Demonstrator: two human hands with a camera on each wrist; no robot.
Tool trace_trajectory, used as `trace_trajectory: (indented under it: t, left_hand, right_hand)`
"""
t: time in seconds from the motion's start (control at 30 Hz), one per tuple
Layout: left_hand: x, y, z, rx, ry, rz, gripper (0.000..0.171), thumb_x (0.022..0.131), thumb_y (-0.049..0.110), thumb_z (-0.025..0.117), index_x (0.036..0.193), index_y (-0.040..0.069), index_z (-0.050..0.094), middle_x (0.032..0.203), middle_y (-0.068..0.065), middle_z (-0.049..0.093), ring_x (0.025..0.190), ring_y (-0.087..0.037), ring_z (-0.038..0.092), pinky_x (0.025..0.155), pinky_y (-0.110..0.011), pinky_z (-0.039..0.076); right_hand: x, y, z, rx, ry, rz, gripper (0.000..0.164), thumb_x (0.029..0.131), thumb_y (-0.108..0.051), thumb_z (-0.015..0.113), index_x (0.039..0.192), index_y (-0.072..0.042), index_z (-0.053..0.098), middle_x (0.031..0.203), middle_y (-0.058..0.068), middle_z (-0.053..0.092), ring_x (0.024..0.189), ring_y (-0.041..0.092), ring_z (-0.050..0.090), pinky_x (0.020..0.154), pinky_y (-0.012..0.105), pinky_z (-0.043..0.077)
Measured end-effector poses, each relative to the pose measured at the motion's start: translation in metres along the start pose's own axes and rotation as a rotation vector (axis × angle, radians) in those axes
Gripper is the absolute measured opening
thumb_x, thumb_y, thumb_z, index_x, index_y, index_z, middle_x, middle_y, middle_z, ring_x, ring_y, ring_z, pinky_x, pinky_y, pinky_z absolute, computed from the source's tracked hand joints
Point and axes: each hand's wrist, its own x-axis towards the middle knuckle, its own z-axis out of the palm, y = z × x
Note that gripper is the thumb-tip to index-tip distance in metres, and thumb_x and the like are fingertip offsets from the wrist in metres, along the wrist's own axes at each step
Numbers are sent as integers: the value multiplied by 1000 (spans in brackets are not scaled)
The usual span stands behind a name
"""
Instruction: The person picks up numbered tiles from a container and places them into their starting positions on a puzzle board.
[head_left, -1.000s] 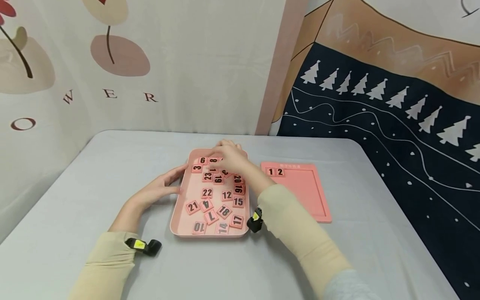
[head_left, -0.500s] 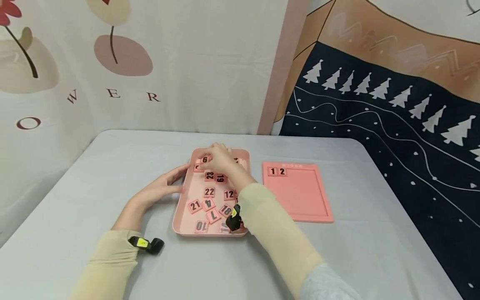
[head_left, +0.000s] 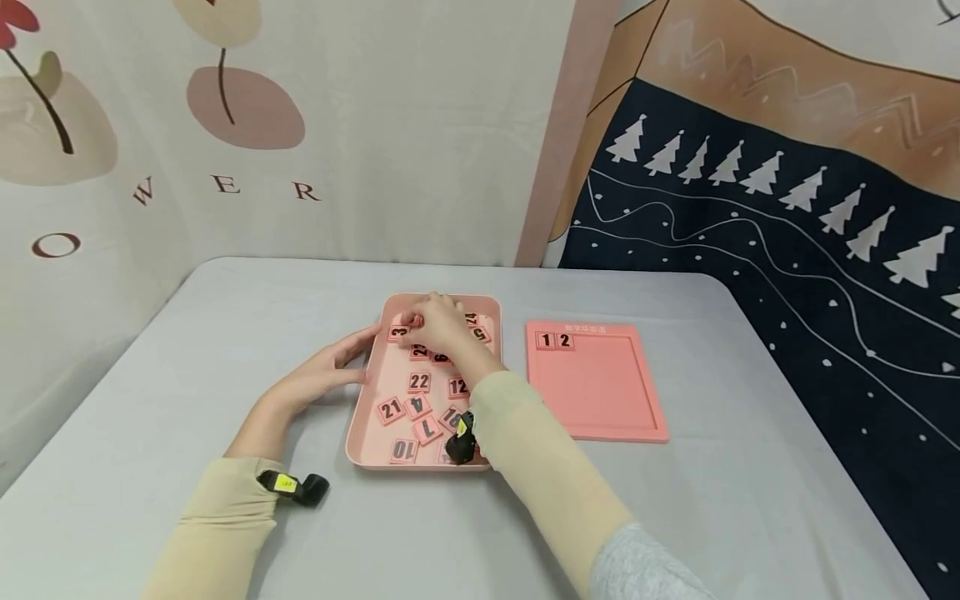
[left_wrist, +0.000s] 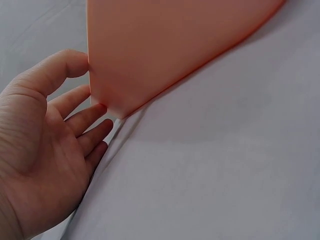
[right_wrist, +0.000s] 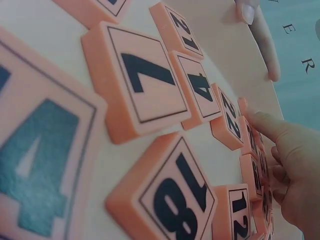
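Observation:
A pink tray holds several pink number tiles. My left hand is at its left side, thumb and fingers spread; in the left wrist view the fingertips touch the tray's outer wall. My right hand reaches into the tray's far left part, thumb and forefinger at the edges of the number 3 tile. In the right wrist view the fingertip meets a small tile by the wall, the other fingers curled. The right hand covers several tiles behind and beneath it.
Right of the tray lies a pink framed board with the 1 tile and 2 tile in its top left corner. Nearer in the tray are the 21 tile, 7 tile and others. Printed curtains hang behind the table.
My right hand has moved left across the tray's far end to the number 3 tile, its fingers drawing closer together. The left hand keeps its place at the tray's side.

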Motion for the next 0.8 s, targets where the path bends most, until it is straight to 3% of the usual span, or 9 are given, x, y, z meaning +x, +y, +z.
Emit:
trace_trajectory:
  t: [0.33,0.6,0.8]
  left_hand:
    - [1,0,1,-7,1,-1,76,90,7,63,152,3,20,156,-19,18,142,-37,12,113,-55,7]
    - [1,0,2,-10,4,-9,75,90,7,63,152,4,20,156,-19,18,142,-36,11,113,-54,7]
    - [0,1,2,-11,8,-7,76,90,6,63,152,2,20,156,-19,18,142,-37,11,113,-54,6]
  right_hand:
    - [-1,0,-1,-43,-10,26,31,80,-49,73,102,-28,68,133,-2,51,124,20,39,103,42,28]
    - [-4,1,-1,-23,-4,20,25,80,-46,74,91,-25,67,118,-4,54,114,17,43,99,40,29]
    - [-7,-1,-6,-20,12,-9,29,80,-49,74,95,-25,70,116,-3,55,113,18,45,99,40,29]
